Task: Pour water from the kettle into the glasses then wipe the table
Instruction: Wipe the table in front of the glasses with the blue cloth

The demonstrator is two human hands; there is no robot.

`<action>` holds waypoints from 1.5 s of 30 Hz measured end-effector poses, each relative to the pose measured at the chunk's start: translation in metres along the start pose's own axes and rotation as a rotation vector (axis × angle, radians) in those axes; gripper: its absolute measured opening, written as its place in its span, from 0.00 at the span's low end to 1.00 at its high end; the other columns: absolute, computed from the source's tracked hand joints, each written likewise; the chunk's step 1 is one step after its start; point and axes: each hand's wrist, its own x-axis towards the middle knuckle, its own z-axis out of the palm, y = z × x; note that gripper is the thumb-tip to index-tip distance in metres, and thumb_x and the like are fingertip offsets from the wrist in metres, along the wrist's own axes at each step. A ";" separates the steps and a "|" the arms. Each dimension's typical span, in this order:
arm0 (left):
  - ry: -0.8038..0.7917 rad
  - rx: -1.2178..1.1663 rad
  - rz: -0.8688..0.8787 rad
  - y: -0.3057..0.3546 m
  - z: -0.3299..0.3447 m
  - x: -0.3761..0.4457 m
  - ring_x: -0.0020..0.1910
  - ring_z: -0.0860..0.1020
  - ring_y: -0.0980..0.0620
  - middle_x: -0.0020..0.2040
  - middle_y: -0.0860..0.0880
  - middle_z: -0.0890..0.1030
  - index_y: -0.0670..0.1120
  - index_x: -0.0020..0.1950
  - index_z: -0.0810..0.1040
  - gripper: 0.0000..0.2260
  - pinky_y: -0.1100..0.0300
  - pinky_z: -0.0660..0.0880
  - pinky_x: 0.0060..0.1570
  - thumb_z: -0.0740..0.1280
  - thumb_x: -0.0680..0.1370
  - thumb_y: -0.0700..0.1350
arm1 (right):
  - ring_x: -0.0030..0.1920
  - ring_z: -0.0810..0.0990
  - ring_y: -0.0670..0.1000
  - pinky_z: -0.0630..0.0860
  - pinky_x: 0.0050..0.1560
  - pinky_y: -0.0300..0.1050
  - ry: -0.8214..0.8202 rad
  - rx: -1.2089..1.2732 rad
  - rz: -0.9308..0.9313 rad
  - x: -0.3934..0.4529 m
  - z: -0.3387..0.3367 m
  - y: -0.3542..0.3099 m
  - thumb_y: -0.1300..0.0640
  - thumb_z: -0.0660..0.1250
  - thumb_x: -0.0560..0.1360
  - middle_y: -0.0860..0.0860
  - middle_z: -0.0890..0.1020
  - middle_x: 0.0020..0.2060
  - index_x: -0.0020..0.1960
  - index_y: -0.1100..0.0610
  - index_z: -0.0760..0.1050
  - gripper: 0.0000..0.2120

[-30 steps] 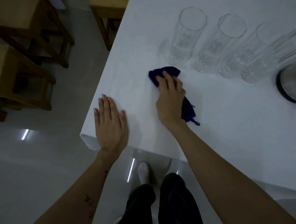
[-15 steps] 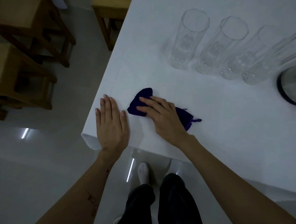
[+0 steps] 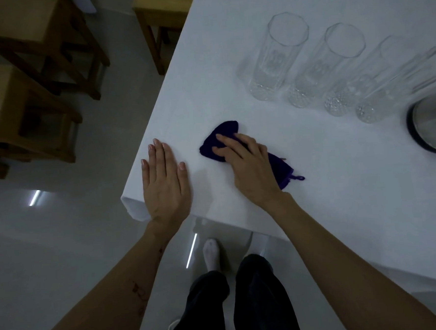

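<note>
A dark purple cloth [image 3: 220, 136] lies on the white table [image 3: 340, 183] near its front left corner. My right hand [image 3: 247, 165] presses flat on the cloth, fingers pointing left and away, covering most of it. My left hand [image 3: 165, 178] rests palm down on the table's corner, fingers together, a short gap left of the cloth. Several tall clear glasses [image 3: 277, 61] stand in a row further back. The steel kettle [image 3: 431, 126] is cut off at the right edge, beside the last glass.
Wooden stools [image 3: 28, 82] stand on the pale floor to the left of the table, and another stool [image 3: 162, 20] sits against the table's far left edge. My legs and a white sock [image 3: 212, 252] show below the table's front edge.
My right hand slid the cloth from near the glasses toward me and left, then a little back to the right. My left hand stayed put.
</note>
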 end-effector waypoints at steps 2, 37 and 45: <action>0.000 0.003 -0.003 -0.001 0.000 0.000 0.79 0.46 0.50 0.80 0.45 0.50 0.41 0.79 0.49 0.26 0.52 0.42 0.77 0.42 0.83 0.53 | 0.70 0.67 0.58 0.68 0.60 0.57 -0.042 0.016 -0.082 -0.007 0.002 -0.001 0.74 0.67 0.70 0.53 0.76 0.70 0.65 0.57 0.79 0.26; 0.003 0.007 -0.010 0.000 0.002 0.000 0.79 0.44 0.51 0.80 0.45 0.48 0.42 0.79 0.48 0.27 0.51 0.43 0.77 0.43 0.83 0.53 | 0.66 0.71 0.64 0.70 0.59 0.59 0.034 0.057 0.189 0.036 0.001 -0.008 0.78 0.61 0.69 0.57 0.73 0.72 0.72 0.59 0.73 0.33; -0.009 0.018 -0.017 -0.003 0.005 0.001 0.79 0.43 0.52 0.80 0.47 0.47 0.42 0.79 0.46 0.26 0.52 0.42 0.77 0.44 0.83 0.53 | 0.67 0.70 0.65 0.71 0.58 0.62 0.008 0.022 0.190 0.099 0.014 0.001 0.77 0.62 0.69 0.59 0.74 0.71 0.71 0.61 0.73 0.31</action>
